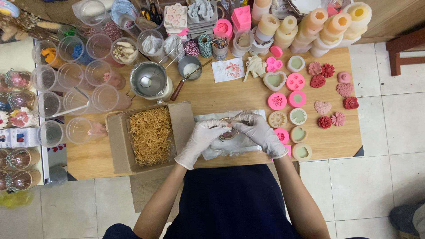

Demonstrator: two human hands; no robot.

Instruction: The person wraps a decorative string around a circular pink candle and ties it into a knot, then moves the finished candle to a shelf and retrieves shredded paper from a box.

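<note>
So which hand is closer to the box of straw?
Left. The left hand is right beside the box, at its right flap. The right hand is farther right, past the left hand.

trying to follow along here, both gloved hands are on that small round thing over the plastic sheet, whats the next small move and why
Probably steady the small round piece with the left hand while the right hand works on it: both hands pinch it above the plastic sheet.

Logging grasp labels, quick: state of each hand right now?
Left hand: gloved, fingers closed on the small round piece.
Right hand: gloved, fingers pinching the same piece from the other side.
</note>
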